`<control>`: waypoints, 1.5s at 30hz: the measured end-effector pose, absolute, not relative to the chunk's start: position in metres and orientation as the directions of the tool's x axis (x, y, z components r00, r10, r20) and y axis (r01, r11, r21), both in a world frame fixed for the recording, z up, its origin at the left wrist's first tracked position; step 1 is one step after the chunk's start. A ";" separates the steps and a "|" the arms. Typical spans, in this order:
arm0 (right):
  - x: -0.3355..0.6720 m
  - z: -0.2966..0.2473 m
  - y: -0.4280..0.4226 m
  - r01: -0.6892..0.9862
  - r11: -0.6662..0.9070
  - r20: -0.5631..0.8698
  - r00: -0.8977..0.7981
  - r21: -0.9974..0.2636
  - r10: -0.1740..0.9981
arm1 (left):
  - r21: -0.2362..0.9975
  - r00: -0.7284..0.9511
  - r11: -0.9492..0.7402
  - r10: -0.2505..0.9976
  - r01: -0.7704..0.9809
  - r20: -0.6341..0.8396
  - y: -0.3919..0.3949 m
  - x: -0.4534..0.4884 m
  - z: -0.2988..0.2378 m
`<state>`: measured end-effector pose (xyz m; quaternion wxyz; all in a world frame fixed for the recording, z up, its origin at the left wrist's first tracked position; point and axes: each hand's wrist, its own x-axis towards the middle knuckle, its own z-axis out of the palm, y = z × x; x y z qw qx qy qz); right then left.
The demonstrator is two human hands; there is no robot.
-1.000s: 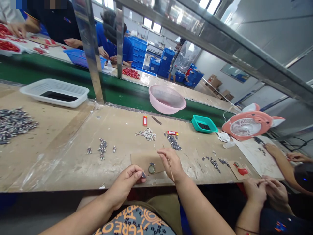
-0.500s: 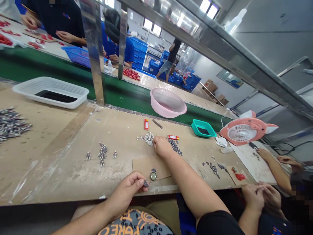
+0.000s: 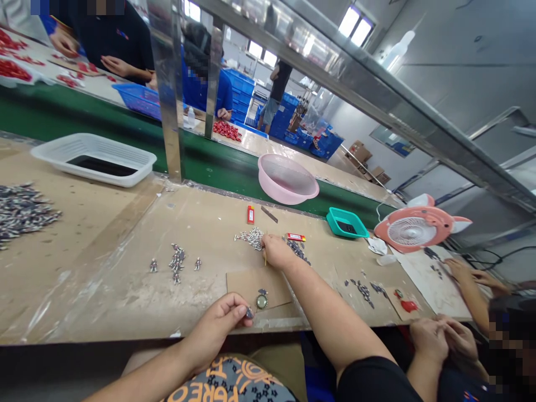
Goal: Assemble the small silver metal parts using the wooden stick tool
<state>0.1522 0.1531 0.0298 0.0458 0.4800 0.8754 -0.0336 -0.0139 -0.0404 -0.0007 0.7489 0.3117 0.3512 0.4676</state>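
My left hand point(image 3: 218, 332) pinches a small dark bead-like part point(image 3: 250, 313) just above the table's near edge. My right hand point(image 3: 278, 251) holds a thin wooden stick point(image 3: 265, 257), its fingers beside a heap of small pale metallic parts point(image 3: 251, 238). Just right of that hand lies a heap of dark parts point(image 3: 298, 251). On a brown cardboard sheet point(image 3: 251, 287) sits a round gold-rimmed piece point(image 3: 262, 302). Both hands rest above a worn wooden tabletop point(image 3: 104, 301).
A white plastic tray point(image 3: 92, 159), pink basin point(image 3: 287, 178), teal tray point(image 3: 347, 222) and pink fan point(image 3: 414, 228) stand along the table's far side. A metal post point(image 3: 170, 95) rises there. Co-workers' hands point(image 3: 435, 340) work at the right.
My right hand has moved forward and left from above the cardboard to the pale parts heap. My left hand has barely moved.
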 end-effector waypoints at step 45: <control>0.144 0.049 -0.032 0.424 0.706 0.478 -0.528 -0.567 0.702 | 0.834 0.104 0.201 0.980 -0.514 -0.172 -0.057 -0.012 0.024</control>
